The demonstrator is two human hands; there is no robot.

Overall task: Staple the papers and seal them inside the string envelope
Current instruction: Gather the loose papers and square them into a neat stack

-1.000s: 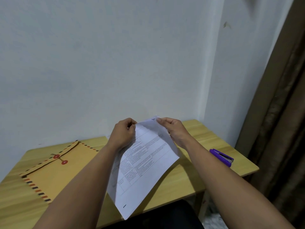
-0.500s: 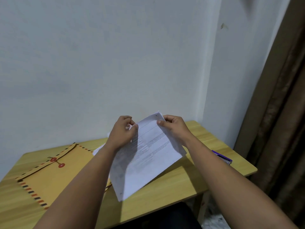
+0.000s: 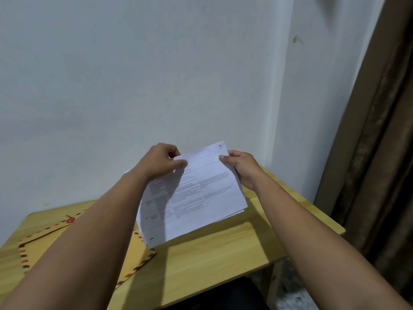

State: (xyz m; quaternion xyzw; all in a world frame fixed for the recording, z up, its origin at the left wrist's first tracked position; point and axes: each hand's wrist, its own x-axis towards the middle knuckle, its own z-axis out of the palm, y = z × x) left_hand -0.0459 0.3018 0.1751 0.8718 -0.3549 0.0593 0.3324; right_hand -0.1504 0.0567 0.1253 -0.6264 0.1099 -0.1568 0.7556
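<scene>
My left hand [image 3: 159,162] and right hand [image 3: 242,167] each pinched the top edge of the papers [image 3: 192,195], held tilted above the table [image 3: 223,253]. The string envelope [image 3: 131,251] lay flat at eight o'clock, partly under my left forearm.

A: Papers [image 3: 196,193]?
B: White printed sheets with table text, stacked, tilted up above the table, lower edges slightly fanned at the right corner.
A: Envelope [image 3: 67,233]?
B: Tan, flat on the table at left, striped red-and-dark border, red string button near its far edge; its right corner lies under the papers.
</scene>
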